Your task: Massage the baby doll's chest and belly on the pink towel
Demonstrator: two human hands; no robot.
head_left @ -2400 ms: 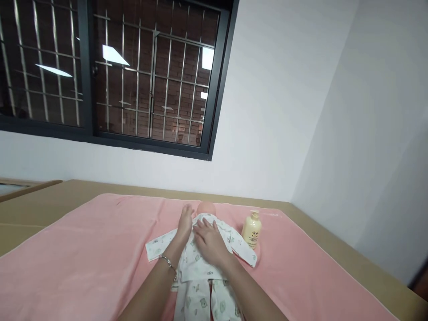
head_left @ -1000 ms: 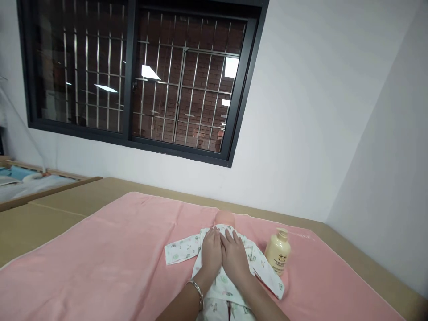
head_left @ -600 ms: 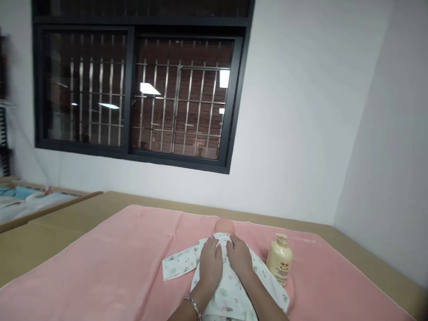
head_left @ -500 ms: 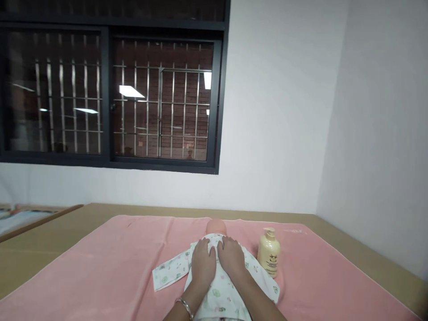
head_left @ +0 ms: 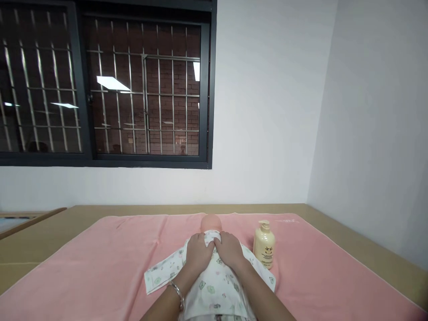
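Head view: a baby doll (head_left: 210, 221) lies on a pink towel (head_left: 100, 258), its head pointing away from the person. The left hand (head_left: 197, 254) and right hand (head_left: 229, 250) rest side by side on the doll's chest, palms down, fingers extended and close together, grasping nothing. They seem to press the printed white romper (head_left: 214, 285) flat against the doll. A cream pump bottle (head_left: 264, 244) stands upright just right of the doll, probably kept within reach. One doll, one romper, one bottle, one towel, two hands.
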